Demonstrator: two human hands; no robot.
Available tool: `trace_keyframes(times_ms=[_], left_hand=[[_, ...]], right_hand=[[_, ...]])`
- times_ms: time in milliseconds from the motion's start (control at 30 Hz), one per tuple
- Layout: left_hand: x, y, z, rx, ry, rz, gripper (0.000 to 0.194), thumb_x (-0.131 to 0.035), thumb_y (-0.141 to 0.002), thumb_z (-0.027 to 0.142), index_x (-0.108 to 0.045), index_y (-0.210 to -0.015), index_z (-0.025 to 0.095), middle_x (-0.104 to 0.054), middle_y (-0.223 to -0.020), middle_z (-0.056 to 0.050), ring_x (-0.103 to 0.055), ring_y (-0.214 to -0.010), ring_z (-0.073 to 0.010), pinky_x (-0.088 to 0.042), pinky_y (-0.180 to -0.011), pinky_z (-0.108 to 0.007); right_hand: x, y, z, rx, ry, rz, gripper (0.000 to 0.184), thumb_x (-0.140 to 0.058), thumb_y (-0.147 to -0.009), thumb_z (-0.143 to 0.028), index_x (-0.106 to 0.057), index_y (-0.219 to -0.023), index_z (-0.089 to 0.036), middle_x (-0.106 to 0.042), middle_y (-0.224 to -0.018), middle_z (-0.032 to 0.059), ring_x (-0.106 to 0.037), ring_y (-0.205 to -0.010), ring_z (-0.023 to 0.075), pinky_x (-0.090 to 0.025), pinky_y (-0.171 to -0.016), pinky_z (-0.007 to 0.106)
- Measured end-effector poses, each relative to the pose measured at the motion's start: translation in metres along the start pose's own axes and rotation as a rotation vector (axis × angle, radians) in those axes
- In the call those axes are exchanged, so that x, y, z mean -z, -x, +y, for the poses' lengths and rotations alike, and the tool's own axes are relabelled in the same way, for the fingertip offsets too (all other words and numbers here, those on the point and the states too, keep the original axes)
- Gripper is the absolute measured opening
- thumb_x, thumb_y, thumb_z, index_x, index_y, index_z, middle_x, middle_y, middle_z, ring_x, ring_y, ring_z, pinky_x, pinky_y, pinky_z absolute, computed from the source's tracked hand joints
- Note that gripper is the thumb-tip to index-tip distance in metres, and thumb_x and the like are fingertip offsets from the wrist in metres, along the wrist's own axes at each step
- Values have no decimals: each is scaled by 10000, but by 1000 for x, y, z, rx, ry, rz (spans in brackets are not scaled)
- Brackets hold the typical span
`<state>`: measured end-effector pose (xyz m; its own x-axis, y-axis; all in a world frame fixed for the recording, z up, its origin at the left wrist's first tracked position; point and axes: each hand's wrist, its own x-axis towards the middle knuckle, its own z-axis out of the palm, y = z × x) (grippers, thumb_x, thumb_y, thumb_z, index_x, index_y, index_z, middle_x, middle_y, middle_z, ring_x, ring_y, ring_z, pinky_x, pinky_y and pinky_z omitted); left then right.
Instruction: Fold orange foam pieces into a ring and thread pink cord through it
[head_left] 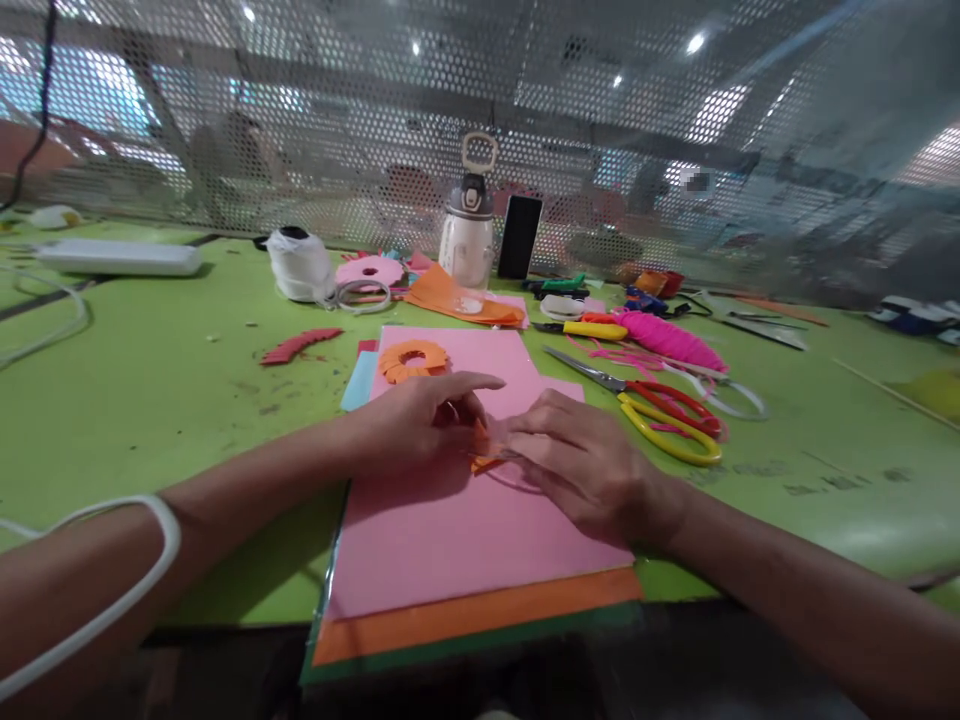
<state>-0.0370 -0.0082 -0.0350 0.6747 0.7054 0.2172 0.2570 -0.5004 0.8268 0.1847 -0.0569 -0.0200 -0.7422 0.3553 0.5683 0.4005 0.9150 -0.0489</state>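
Observation:
Over the pink paper sheet point(450, 545), my two hands meet at a small folded piece of orange paper point(486, 463). My left hand point(427, 420) pinches it from the left, its index finger stretched out above. From the right, the closed fingers of my right hand point(589, 455) press together on its other side, partly hiding it. Beneath them shows the curved edge of a pink paper disc point(517, 478). Just beyond my left hand lies an orange pleated paper ring point(412, 360).
Scissors point(637, 400) lie right of my right hand, near bright pink yarn point(671, 340) and a yellow-handled cutter point(592, 329). A bottle point(466, 240), phone point(519, 237) and white yarn roll point(300, 265) stand behind. A red pleated strip point(300, 345) lies left. A white cable point(161, 540) crosses my left forearm.

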Motion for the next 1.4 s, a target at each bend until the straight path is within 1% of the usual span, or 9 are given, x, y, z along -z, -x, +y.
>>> trace_keyframes(times_ms=[133,233,400,500,600,767,967,1167,1400], left_hand=[[-2,-3,2,33,-101,33,395,-614,-779,168,-645,-1173,177,-699,-855,-33,-642,-770,-148,-515,-746,-273],[-3,-6,5,70,-71,79,354,-618,-740,140,-678,-1089,161,-673,-784,-12,-615,-695,-126,-499,-688,-247],[3,-9,13,146,198,293,306,-611,-726,154,-663,-1026,127,-595,-679,21,-592,-578,-104,-471,-595,-241],[6,-8,19,171,322,419,303,-603,-728,155,-637,-1026,114,-575,-664,33,-584,-540,-96,-469,-590,-252],[6,-7,21,171,331,456,277,-590,-719,143,-636,-992,120,-562,-609,48,-559,-511,-94,-443,-561,-246],[3,-6,22,142,380,455,159,-609,-674,128,-641,-830,120,-585,-595,27,-528,-502,-97,-415,-525,-242],[11,0,28,97,809,300,198,-575,-780,206,-694,-868,75,-667,-727,-77,-623,-679,-163,-476,-618,-277],[12,3,25,64,1014,80,199,-618,-810,144,-705,-976,75,-724,-828,-130,-696,-773,-214,-518,-691,-298],[1,4,26,80,952,76,142,-715,-799,222,-669,-887,120,-715,-792,-71,-700,-770,-185,-522,-657,-254]], right_hand=[[4,-2,5,-157,-161,238,95,-561,-887,-131,-635,-920,-179,-634,-813,55,-577,-742,172,-493,-672,331],[3,0,22,-291,20,361,73,-572,-893,-168,-645,-894,-176,-611,-776,45,-556,-736,176,-476,-706,351],[-2,0,34,-352,42,137,193,-544,-922,-243,-662,-1032,-137,-652,-1008,118,-556,-992,231,-430,-925,470],[-1,-9,18,-499,-233,145,317,-562,-914,-295,-597,-1190,-143,-635,-1043,114,-590,-920,190,-508,-826,393],[-1,-26,0,-509,-447,77,544,-648,-852,-320,-475,-1345,-167,-629,-1020,89,-597,-809,151,-538,-728,325],[-6,-50,-3,-595,-574,115,206,-604,-867,-292,-679,-995,-148,-650,-804,49,-592,-694,135,-499,-647,284],[-10,-55,14,-770,-772,221,163,-622,-830,-279,-674,-881,-134,-610,-660,6,-518,-517,92,-403,-485,238],[0,-46,15,-678,-999,193,126,-641,-844,-256,-632,-932,-166,-628,-738,1,-563,-576,90,-426,-513,226],[6,-45,4,-755,-983,226,239,-656,-826,-222,-580,-1047,-169,-613,-741,-16,-523,-540,63,-423,-511,205]])
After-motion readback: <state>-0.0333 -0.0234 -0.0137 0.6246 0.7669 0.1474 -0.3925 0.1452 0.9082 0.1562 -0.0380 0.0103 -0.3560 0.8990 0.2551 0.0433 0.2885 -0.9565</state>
